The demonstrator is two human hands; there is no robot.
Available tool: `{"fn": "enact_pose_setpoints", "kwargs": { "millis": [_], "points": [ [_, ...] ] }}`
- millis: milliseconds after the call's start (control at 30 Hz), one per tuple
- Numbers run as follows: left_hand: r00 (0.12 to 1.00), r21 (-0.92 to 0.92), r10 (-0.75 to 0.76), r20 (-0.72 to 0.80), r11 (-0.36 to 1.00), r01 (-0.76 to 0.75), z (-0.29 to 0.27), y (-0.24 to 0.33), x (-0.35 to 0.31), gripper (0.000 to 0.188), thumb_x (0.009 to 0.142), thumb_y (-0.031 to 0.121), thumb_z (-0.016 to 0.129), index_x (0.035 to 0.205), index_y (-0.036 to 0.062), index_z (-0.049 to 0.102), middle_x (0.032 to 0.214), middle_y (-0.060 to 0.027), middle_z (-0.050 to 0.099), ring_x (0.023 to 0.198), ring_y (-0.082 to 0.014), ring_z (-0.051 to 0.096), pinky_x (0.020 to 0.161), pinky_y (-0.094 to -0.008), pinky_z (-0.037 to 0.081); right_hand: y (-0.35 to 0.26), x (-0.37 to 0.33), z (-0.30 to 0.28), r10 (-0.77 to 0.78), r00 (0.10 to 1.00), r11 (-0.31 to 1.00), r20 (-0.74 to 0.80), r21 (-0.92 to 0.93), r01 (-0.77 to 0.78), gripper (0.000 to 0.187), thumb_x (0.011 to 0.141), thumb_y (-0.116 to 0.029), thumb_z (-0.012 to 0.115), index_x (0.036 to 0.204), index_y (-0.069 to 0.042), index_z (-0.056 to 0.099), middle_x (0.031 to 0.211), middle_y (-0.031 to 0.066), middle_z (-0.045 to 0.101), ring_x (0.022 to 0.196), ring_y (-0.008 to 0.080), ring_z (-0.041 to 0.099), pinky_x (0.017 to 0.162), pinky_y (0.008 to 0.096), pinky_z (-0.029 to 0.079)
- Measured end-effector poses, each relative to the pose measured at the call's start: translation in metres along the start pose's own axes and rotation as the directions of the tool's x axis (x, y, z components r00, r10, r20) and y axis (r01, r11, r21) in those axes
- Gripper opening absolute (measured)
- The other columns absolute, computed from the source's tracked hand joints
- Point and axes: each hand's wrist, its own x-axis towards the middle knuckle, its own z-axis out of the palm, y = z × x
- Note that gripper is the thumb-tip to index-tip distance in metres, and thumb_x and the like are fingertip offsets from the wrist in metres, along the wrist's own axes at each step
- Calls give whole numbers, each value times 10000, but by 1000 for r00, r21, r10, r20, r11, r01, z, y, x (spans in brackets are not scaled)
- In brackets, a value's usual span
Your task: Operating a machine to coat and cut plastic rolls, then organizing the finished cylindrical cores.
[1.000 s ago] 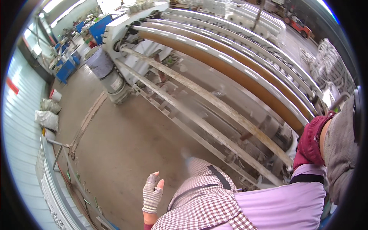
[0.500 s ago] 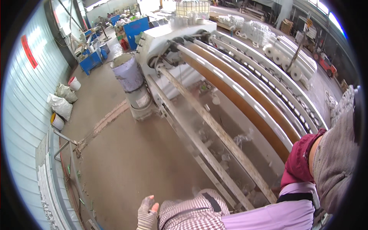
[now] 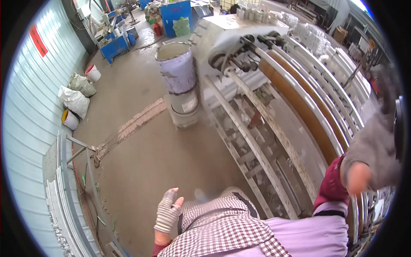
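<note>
My left hand [image 3: 168,211] wears a striped knit fingerless glove and hangs over the bare concrete floor by my checked shirt, fingers apart and holding nothing. At the right edge a blurred hand [image 3: 358,178] shows between a red sleeve [image 3: 332,186] and a grey sleeve [image 3: 376,147]; I take it for my right hand, close to the rails of the long machine. Its fingers are not visible. The machine [image 3: 274,128] runs from the far middle to the lower right, with pale rails and a brown belt [image 3: 308,115].
Two stacked dirty drums [image 3: 180,83] stand at the machine's head. Sacks and buckets [image 3: 75,100] lie by the corrugated wall on the left. A rack of white bars [image 3: 58,188] lines the lower left. Blue cabinets [image 3: 175,15] stand far back.
The view has swung toward the machine's head end, so the drums and wall now sit nearer the middle. My left hand has risen slightly in the picture.
</note>
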Motion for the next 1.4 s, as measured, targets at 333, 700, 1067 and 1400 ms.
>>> {"fn": "enact_pose_setpoints", "kwargs": {
  "millis": [333,700,1067,1400],
  "points": [
    [995,59,64,80,996,-69,-66,-17,229,382,860,130,675,1202,-4,573,1175,-165,611,1099,-256,606,931,-333,473,73,-111,205,795,549,604,256,-257,-755,439,833,-301,690,1196,-72,598,1134,124,621,1030,270,611,860,342,500],
    [984,171,158,88,970,-171,-89,12,510,430,835,97,673,1241,38,544,1158,-163,604,1054,-278,614,891,-338,488,263,-186,466,893,162,127,420,110,-986,243,831,-74,650,1069,-29,643,1008,136,655,920,257,628,809,315,492],
    [892,425,451,-20,811,-401,-88,-44,903,600,831,206,671,1351,62,409,1331,-204,469,1212,-370,482,1006,-417,419,420,-250,765,766,-188,-143,615,-122,-982,448,838,-269,661,1212,-40,570,1165,166,608,1058,291,598,905,363,468],
    [921,67,356,158,927,-369,-41,-88,994,654,767,-30,559,1386,87,379,1313,-199,425,1231,-383,433,1041,-438,382,437,-355,952,835,-362,171,415,-820,-545,622,807,-380,558,1294,-25,403,1335,223,412,1272,417,356,1054,465,312]
  ]
}}
